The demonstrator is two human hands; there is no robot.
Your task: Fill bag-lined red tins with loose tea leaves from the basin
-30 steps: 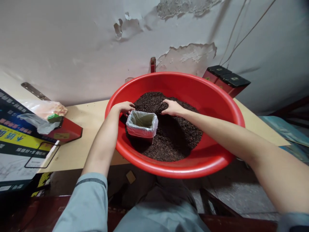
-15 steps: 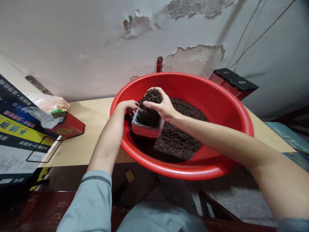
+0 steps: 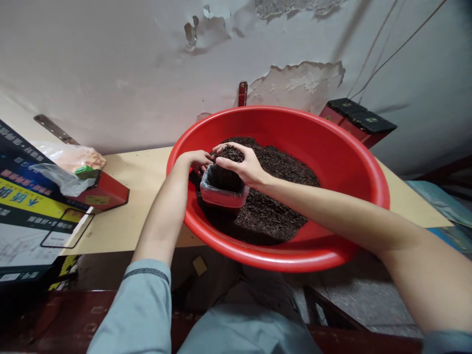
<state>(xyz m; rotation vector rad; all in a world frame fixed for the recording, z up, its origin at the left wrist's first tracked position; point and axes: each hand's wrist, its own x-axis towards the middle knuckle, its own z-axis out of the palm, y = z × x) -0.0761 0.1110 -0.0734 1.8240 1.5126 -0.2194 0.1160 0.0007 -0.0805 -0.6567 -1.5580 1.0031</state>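
A large red basin (image 3: pixel 368 182) holds dark loose tea-like leaves (image 3: pixel 273 216). Inside it, at the left, stands a red container (image 3: pixel 224 196) lined with a clear plastic bag. My right hand (image 3: pixel 243 164) is curled round a clump of the dark leaves (image 3: pixel 233 154) just above the container's opening. At the container's back left corner is my left hand (image 3: pixel 199 160), its fingers bent by the bag's rim; what they grip, if anything, is too small to make out.
The basin rests on a pale wooden board (image 3: pixel 143 177) against a peeling wall. To the left are a red box (image 3: pixel 110 191), a plastic bag (image 3: pixel 73 157) and a printed carton (image 3: pixel 33 196). Red tins with black lids (image 3: pixel 370 123) stand behind the basin at the right.
My right hand has lowered slightly towards the container with the clump of leaves. My left hand has stayed by the container's corner. The view has shifted a little.
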